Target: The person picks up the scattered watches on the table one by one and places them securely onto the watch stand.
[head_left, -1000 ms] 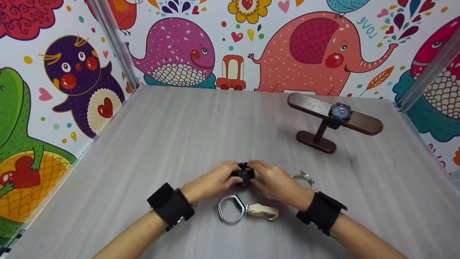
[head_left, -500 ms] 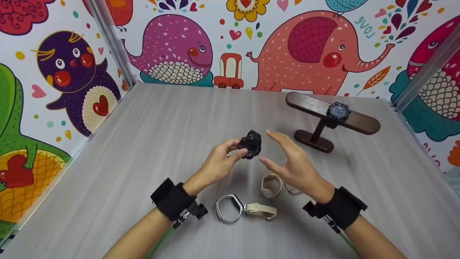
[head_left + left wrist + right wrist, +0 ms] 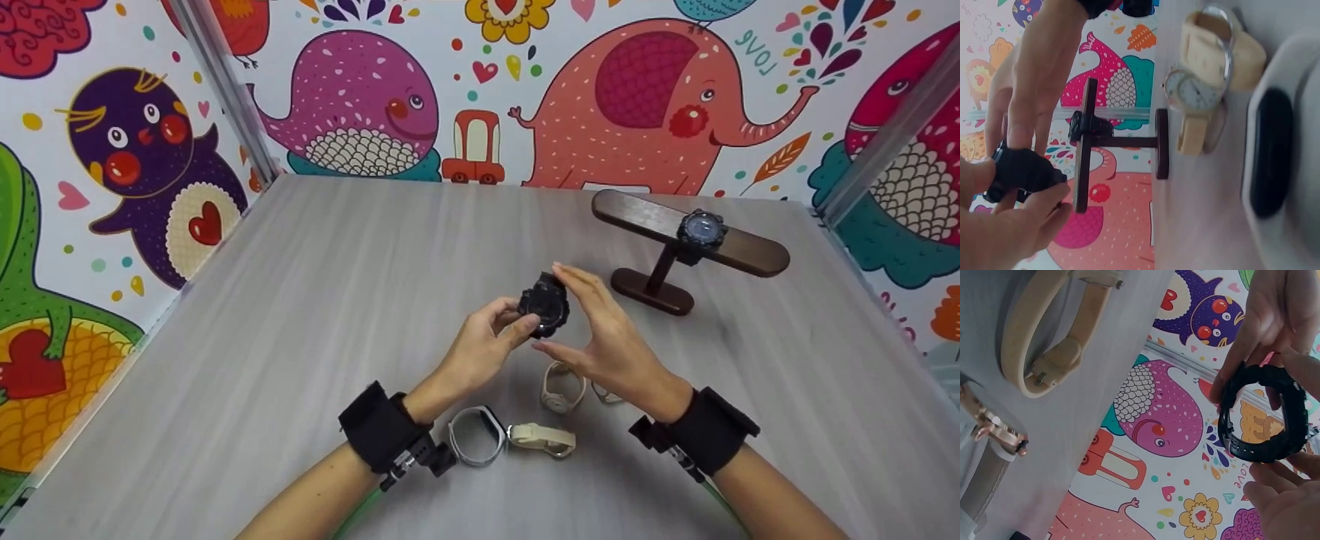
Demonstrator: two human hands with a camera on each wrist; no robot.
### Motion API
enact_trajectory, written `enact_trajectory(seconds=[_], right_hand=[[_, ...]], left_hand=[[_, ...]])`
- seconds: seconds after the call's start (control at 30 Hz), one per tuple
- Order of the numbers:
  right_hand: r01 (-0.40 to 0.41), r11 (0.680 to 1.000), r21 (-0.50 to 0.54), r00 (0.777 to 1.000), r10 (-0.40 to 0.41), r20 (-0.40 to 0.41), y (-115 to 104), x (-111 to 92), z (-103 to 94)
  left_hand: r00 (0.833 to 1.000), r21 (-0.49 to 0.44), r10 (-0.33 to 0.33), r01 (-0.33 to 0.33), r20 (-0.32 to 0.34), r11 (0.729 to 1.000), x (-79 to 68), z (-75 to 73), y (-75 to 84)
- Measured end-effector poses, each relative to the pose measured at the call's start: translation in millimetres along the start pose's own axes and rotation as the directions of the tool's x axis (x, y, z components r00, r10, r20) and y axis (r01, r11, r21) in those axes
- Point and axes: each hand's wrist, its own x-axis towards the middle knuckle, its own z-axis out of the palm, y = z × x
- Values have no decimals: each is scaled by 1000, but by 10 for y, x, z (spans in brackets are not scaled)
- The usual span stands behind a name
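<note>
A black wristwatch [image 3: 545, 306] with a closed strap loop is held up above the table, its dial facing the head camera. My left hand [image 3: 484, 349] grips its left side, thumb over the front. My right hand [image 3: 619, 345] spans it from the other side, fingertips at the upper strap and thumb at the lower edge. Seen from the right wrist, the black watch [image 3: 1294, 417] is an open ring between both hands. Under the hands lie a white fitness band [image 3: 478, 436], a cream-strapped watch [image 3: 541, 438] and a beige watch [image 3: 562, 387]. Another pale watch [image 3: 606, 394] is partly hidden by my right hand.
At the back right stands a dark wooden T-shaped watch stand [image 3: 634, 214]. A second black watch [image 3: 701, 229] is strapped round its bar. Walls printed with cartoon animals [image 3: 630, 105] border the grey wood-grain table [image 3: 360, 262].
The black watch has been lifted from the table, then moved slightly right and turned dial-out in my left hand. My right hand parted from it and now touches it again.
</note>
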Motion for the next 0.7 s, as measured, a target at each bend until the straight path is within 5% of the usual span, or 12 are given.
enact_trajectory(seconds=[0.47, 0.57, 0.7], right_hand=[[85, 995, 47, 994, -81, -77, 81, -50, -19], [89, 994, 55, 993, -84, -85, 93, -63, -19], [90, 994, 65, 992, -84, -91, 96, -75, -23]], left_hand=[[1000, -16, 3, -2, 26, 1000, -112, 130, -40], [998, 15, 55, -55, 18, 998, -141, 164, -76], [983, 182, 180, -170, -40, 968, -159, 246, -135]])
